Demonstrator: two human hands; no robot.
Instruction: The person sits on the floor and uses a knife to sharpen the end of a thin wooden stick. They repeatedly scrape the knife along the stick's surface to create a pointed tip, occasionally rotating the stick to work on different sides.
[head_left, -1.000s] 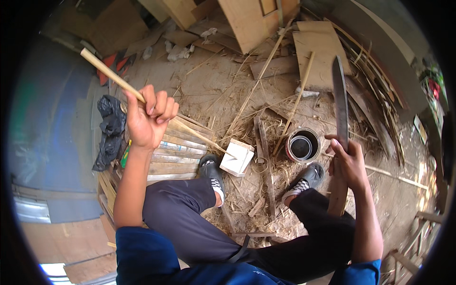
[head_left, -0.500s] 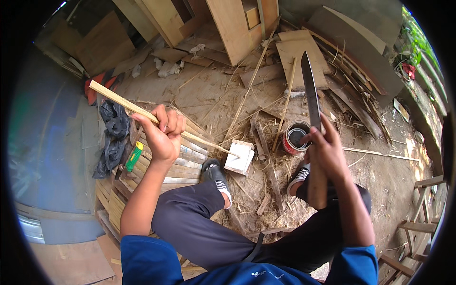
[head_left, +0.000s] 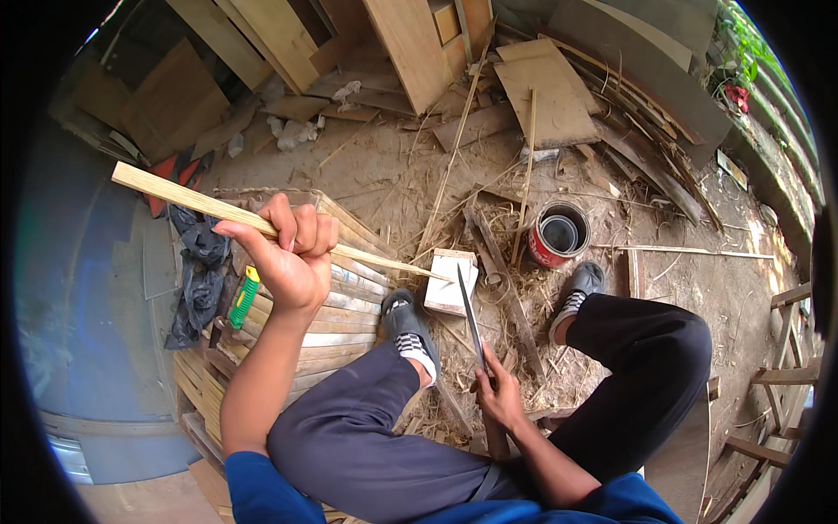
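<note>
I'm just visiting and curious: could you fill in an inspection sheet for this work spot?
Surface: brown ground strewn with wood shavings.
Job's things: a pale wooden strip, its lower end seemingly resting on a white-topped block; a long knife, its tip close by.
Clutter: red can, green-handled tool, black plastic bag, scattered wood scraps.
Hands: left hand grips the strip; right hand grips the knife, blade pointing away from the body.
Cables: nothing seen.
Surroundings: upright boards at the far side, a wooden frame at right, greenery upper right.
</note>
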